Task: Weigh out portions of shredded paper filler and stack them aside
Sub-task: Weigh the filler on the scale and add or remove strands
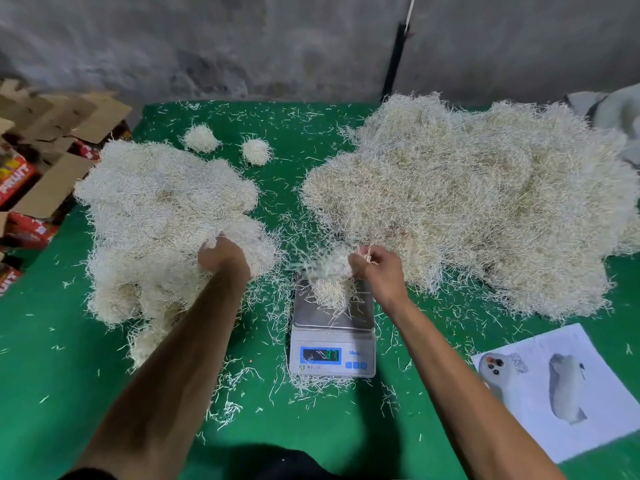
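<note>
A: From the head view, where does the work stand?

B: A small silver-topped digital kitchen scale (332, 327) sits on the green cloth-covered table (52, 358), between two heaps. On its pan lies a little tuft of cream shredded paper filler (330, 289). The right hand (375, 268) hovers just above the pan, fingers curled and pinching a few strands (367, 255), with a blurred wisp beside it that seems to be dropping.

A: And the left?

B: The left hand (221, 254) is sunk into the near edge of the broad cream pile of weighed portions (162, 216) at left, fingers closed round a clump of it. The big loose heap of unweighed shred (467, 202) lies at right, touching nothing on the scale.

A: The reading?

B: The blue display (320, 355) shows digits I read as 97 (blurred, so I would not swear to it).

A: How should the topping-up go?

B: In small pinches, I'd judge, let fall onto the middle of the pan so nothing hangs over the rim onto the table. Then the hand should lift clear before the number is trusted. Stray strands round the base could prop up the tuft if it spreads.

A: Anything else about?

B: Two small round balls of shred (202, 137) at the back, a white printed sheet of paper (554, 386) at front right, and brown cardboard boxes (52, 133) off the table's left.
</note>
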Tool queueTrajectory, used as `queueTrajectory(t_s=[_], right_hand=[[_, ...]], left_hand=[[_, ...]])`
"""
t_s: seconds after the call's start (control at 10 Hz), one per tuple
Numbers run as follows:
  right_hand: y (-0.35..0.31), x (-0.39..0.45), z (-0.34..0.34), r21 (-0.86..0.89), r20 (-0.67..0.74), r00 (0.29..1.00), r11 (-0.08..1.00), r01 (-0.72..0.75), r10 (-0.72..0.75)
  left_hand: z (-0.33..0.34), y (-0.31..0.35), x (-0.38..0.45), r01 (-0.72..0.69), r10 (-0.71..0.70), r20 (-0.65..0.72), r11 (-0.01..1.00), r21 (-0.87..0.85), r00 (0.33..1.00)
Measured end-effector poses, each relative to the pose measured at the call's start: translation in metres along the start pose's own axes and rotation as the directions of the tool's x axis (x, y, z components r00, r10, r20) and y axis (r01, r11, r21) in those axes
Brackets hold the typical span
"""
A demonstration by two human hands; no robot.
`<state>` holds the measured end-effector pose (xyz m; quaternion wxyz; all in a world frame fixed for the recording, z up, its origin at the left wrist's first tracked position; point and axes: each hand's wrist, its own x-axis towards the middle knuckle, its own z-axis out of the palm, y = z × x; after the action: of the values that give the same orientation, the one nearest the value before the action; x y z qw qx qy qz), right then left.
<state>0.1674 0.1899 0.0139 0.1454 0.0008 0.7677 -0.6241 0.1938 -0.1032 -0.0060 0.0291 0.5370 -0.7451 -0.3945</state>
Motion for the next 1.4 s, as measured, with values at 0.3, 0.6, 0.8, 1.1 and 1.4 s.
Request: queueTrajectory(t_s=[0.3,0.6,0.8,1.1,1.4], right_hand=[[0.029,0.008,-0.007,-0.291,0.015,0.998,0.955,-0.059,0.066],[0.035,0.006,-0.021,-0.310,-0.151,0.986,0.951,0.019,-0.069],[0.041,0.005,-0.018,-0.320,-0.169,0.984,0.947,0.003,-0.060],[0.037,0.009,-0.013,-0.291,-0.176,0.983,0.957,-0.004,-0.049],[0.031,0.005,-0.008,-0.274,-0.132,0.987,0.960,0.052,-0.091]], left_hand=[[-0.009,0.014,0.001,0.075,-0.142,-0.036,0.697,-0.714,0.989],[0.010,0.020,-0.024,0.050,-0.136,-0.031,0.554,-0.831,0.990],[0.017,0.017,-0.031,0.048,-0.067,0.009,0.611,-0.791,0.998],[0.025,0.014,-0.031,0.005,0.004,0.011,0.697,-0.717,1.000],[0.031,0.022,-0.042,0.069,-0.034,0.062,0.639,-0.766,0.997]])
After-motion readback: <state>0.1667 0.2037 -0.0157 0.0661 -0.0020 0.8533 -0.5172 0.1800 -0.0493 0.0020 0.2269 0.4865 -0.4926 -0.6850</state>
